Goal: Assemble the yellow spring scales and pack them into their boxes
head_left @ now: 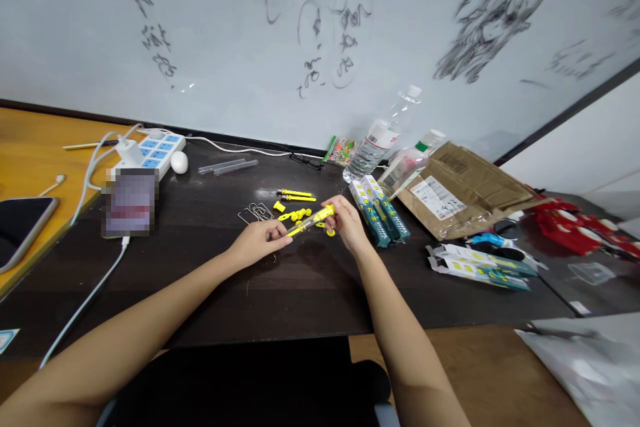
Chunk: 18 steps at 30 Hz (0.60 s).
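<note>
Both of my hands hold one yellow pen-like tool (311, 220) just above the dark table (200, 280). My left hand (260, 244) pinches its lower left end. My right hand (346, 222) grips its upper right end, fingers curled round it. Loose yellow parts (295, 196) lie on the table just behind the tool, and a small yellow ring (331, 232) sits under my right hand. A few metal paper clips (256, 212) lie to the left of the parts.
Two teal boxes (380, 210) lie right of my hands, with flattened packaging (477, 266), a cardboard parcel (463, 187) and plastic bottles (380, 137) beyond. A power strip (155, 150), white cables, a white egg-shaped object (179, 162) and a phone (23, 227) are at the left. A whiteboard stands behind.
</note>
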Tool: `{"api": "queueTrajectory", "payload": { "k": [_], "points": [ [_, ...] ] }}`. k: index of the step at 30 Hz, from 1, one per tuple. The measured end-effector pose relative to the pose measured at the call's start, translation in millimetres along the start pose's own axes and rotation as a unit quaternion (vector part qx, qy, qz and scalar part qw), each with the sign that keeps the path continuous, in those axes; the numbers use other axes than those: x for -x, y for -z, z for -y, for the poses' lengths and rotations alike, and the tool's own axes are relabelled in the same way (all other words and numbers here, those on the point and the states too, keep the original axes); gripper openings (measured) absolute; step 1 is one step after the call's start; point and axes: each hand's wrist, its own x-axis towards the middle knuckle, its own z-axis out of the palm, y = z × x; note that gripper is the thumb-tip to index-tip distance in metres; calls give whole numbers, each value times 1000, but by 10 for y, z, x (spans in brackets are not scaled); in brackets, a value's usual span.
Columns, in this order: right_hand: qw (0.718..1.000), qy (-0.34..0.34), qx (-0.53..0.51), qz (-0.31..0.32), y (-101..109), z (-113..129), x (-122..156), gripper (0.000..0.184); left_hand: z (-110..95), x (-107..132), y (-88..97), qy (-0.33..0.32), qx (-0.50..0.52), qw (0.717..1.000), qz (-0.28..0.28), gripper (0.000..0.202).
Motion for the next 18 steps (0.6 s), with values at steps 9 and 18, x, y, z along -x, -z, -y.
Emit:
{"api": "queueTrajectory", "payload": {
  "k": [9,18],
  "points": [
    [1000,-2,3,13,-72,-41,4,31,61,35,-54,-6,-43,999,18,23],
    [998,35,0,-54,-202,13,26,35,30,44,-163,-70,-100,992,25,21]
  ]
}}
